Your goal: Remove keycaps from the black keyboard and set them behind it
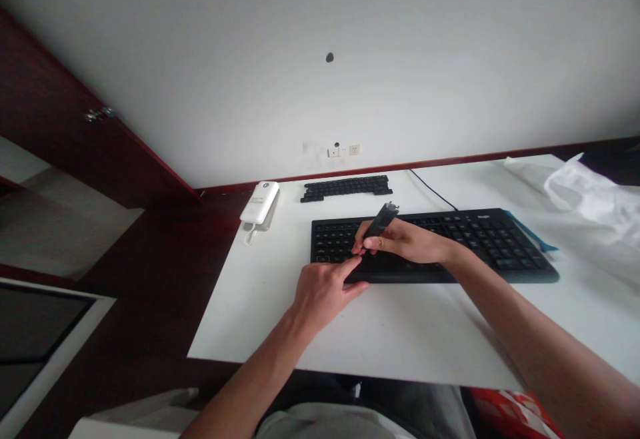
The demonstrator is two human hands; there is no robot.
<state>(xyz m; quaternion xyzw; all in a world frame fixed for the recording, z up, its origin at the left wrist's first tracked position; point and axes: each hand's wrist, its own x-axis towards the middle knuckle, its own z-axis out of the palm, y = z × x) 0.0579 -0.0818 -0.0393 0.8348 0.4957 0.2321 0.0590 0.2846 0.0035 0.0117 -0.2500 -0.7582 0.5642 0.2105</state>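
Grey cloth clothing on the person's lap (333, 420): showed at the bottom, below the near edge of a smooth white table (260, 312), with a shiny red-and-white wrapper (515, 412) to its right.
Left hand (325, 286): lay palm down at the near left part of the keyboard, index finger stretched onto it and thumb held apart along its front edge; the other fingers were mostly hidden beneath, so their curl could not be told.
Right hand (413, 240): hung over the keys, thumb and fingertips pinching a slim dark grey rod-like tool (381, 220) as one holds a pen.
Tool: slanted, its metal-tipped upper end pointing up and away; its lower end was hidden by the fingers, so whether it touched the keys could not be told.
Long black plastic keyboard (505, 246): sat flat on the table under both hands, a thin black cable (433, 190) running from its far side.
Black strip of keys with an irregular outline (347, 188): lay beyond the keyboard, apart from it.
White rounded box-shaped device (260, 202): rested near the table's left edge, a short white cord (250, 234) beside it.
Crumpled translucent white plastic bag (595, 192): lay at the far right.
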